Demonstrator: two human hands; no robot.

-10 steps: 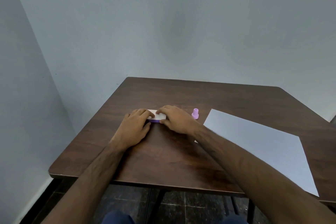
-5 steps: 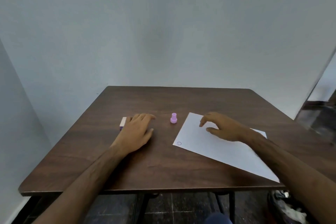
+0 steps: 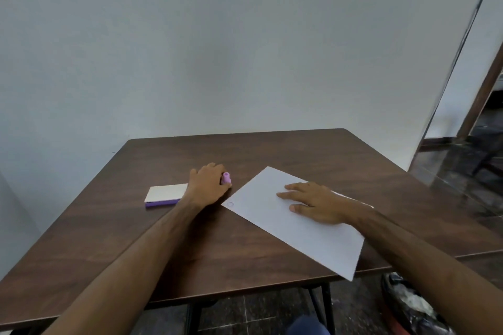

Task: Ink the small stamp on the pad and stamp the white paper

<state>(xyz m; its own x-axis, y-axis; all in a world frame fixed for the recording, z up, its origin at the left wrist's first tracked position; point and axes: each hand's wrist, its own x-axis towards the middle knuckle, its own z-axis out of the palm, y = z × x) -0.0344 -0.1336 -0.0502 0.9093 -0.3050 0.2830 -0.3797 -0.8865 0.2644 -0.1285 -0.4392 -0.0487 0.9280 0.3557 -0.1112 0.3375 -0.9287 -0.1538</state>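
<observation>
A small pink stamp (image 3: 226, 177) stands on the brown table (image 3: 168, 258), and my left hand (image 3: 206, 185) is curled around it, fingers closed on its body. The ink pad (image 3: 166, 195), a flat case with a white lid and purple base, lies closed just left of that hand. My right hand (image 3: 313, 202) rests flat with fingers spread on the white paper (image 3: 307, 236), which lies at an angle on the right of the table. A faint round stamp mark (image 3: 230, 204) shows at the paper's near left corner.
The table stands against a pale wall. The paper's near corner hangs over the front edge. On the floor at the right lies a dark bag or shoe (image 3: 408, 304). A doorway and dark tiled floor (image 3: 462, 171) open on the far right.
My left hand left the ink pad and moved right onto the pink stamp. My right hand settled flat on the paper. The view shifted right.
</observation>
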